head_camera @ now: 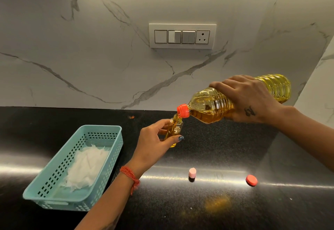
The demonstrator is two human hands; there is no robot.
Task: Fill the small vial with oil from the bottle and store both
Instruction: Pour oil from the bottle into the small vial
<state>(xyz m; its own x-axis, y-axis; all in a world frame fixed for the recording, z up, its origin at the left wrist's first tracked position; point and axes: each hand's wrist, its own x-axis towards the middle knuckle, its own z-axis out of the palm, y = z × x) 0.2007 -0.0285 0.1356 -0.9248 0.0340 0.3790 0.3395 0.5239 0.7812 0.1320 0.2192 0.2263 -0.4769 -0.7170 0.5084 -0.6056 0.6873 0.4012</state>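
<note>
While oil is running in a thin stream from the bottle's orange spout, the small vial [175, 130] is being held upright above the black counter [226, 148], its open mouth touching the underside of that spout. The left hand [153, 143] is gripping the vial, thumb across the front and fingers curled behind, so the middle of the glass is hiding behind the thumb; only the threaded neck and the oil-filled bottom are showing, and how full it is I cannot tell exactly. The bottle [213, 107] is lying tilted, neck down to the left, with the right hand [253, 99] clasping it from above, fingers wrapped over the ribbed body. That hand is covering the bottle's middle, and no label or brand is showing on the parts in view. A small dark mark on the back of the right hand is sitting too small to read.

Nearer the camera, a little pink cap [192, 172] is standing on the counter, and a flat orange lid [251, 180] is lying well to its right. To the left, a teal basket [101, 130] is resting on the counter with white crumpled paper [85, 168] lying inside. A red thread band [129, 174] is circling the left wrist. On the marble wall [90, 58] a switch plate [182, 36] is carrying no readable writing.
</note>
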